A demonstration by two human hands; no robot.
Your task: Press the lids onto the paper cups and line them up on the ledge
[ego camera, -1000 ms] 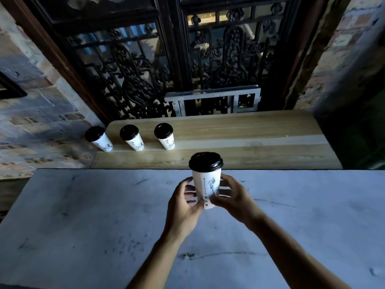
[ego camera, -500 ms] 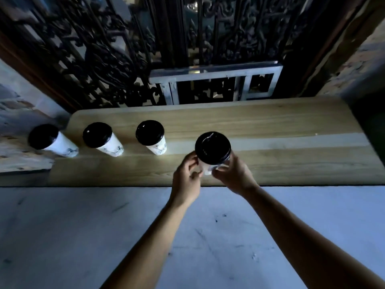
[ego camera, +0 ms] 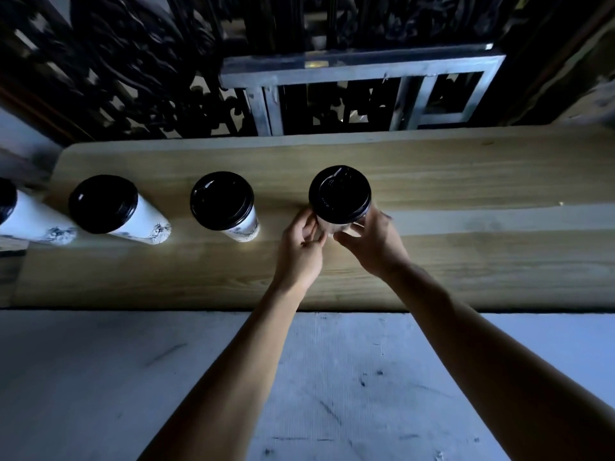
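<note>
Three lidded cups already stand in a row along the wooden ledge (ego camera: 466,181): the far-left cup (ego camera: 30,221) is cut by the frame edge, the second cup (ego camera: 113,211) sits to its right, and the third cup (ego camera: 229,207) comes next, each capped with a black lid and spaced fairly evenly. A fourth cup (ego camera: 332,224), its lid (ego camera: 339,194) pressed on, is over the ledge just right of the third and roughly in line with the row. So, judging from this view, four cups are capped and three are placed; what remains is to settle the fourth and let go. No loose cups or lids show on the grey desk (ego camera: 100,377) in the foreground, though more could lie outside the frame.

Both arms reach forward across the desk to the ledge. The left hand (ego camera: 299,247) and right hand (ego camera: 372,244) flank the fourth cup low on its wall, fingers curled in toward each other, with the grip closed on the cup from both sides below the lid. The cup's base is hidden behind the hands, so it is hard to say whether it already rests on the wood or hangs just above it.
</note>
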